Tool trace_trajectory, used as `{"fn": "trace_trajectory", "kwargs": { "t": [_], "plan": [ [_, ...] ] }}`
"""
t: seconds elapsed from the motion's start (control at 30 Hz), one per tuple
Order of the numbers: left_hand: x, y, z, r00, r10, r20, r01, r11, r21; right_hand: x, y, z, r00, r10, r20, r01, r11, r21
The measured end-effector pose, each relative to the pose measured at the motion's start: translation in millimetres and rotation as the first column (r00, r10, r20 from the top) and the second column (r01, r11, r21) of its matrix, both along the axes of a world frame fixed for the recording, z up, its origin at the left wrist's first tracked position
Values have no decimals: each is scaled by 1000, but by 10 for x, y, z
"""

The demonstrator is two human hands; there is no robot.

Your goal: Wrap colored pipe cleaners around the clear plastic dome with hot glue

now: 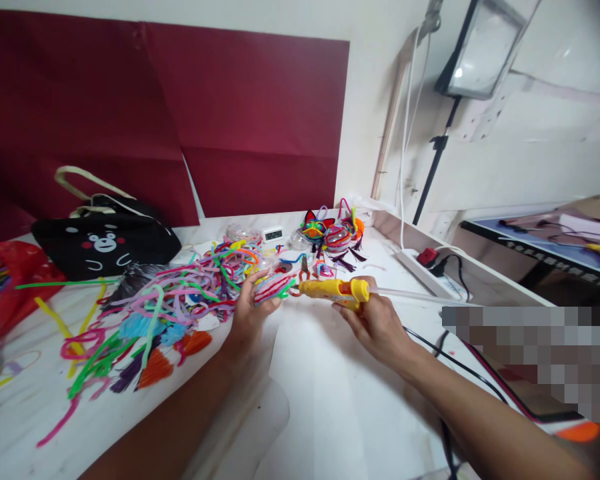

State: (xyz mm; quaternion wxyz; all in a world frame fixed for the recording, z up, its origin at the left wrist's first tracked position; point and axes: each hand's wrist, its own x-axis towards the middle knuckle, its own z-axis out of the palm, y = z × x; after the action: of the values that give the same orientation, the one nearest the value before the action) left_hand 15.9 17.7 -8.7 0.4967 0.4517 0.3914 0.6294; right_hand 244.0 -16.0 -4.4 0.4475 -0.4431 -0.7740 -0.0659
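My left hand (pixel 249 312) is closed around a small rounded pipe-cleaner ornament (pixel 273 287), striped pink and white with green at its right end. My right hand (pixel 377 327) grips a yellow hot glue gun (pixel 327 290), its nozzle pointing left at the ornament's green end. Whether the tip touches it, I cannot tell. A long whitish glue stick (pixel 405 295) juts from the back of the gun. Just behind the nozzle lie pliers (pixel 305 268), partly hidden. Left of my left hand spreads a tangled pile of colourful pipe cleaners (pixel 195 283) with several tassels.
Finished-looking colourful ornaments (pixel 337 237) sit at the back beside a small digital clock (pixel 273 235). A black bag (pixel 107 237) and a red plastic bag (pixel 23 293) stand left. At right are a power strip (pixel 433 273), black cables (pixel 463 363) and a lamp on a stand (pixel 485 50).
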Motion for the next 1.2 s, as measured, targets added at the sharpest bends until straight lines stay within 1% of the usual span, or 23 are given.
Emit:
{"fn": "trace_trajectory", "kwargs": {
  "t": [0.17,0.43,0.63,0.83,0.93,1.03,1.1,1.2],
  "plan": [
    [-1,-1,1,1000,5,4,-5,1000,-5,4,3,16,1000,6,11,-6,1000,15],
    [23,-17,24,999,-11,49,12,1000,-27,18,23,-5,999,-29,27,28,999,23],
    [26,-25,20,997,-21,68,22,1000,-16,26,31,-11,999,-41,19,40,999,34],
    [31,-33,30,997,-34,73,35,999,-9,29,32,-4,1000,-29,-8,29,1000,-8],
    [37,-45,36,996,-33,78,34,999,-13,26,35,-19,998,-27,-58,22,997,-74],
    [38,-51,35,996,-29,81,29,1000,-9,14,40,-17,981,-39,-192,-4,975,-221],
    [34,-49,35,996,-17,87,18,1000,-7,7,51,3,947,-63,-315,-42,949,-314],
    [18,-41,40,995,11,99,-9,1000,-14,9,85,46,869,-68,-490,-161,898,-410]
  ]
}}
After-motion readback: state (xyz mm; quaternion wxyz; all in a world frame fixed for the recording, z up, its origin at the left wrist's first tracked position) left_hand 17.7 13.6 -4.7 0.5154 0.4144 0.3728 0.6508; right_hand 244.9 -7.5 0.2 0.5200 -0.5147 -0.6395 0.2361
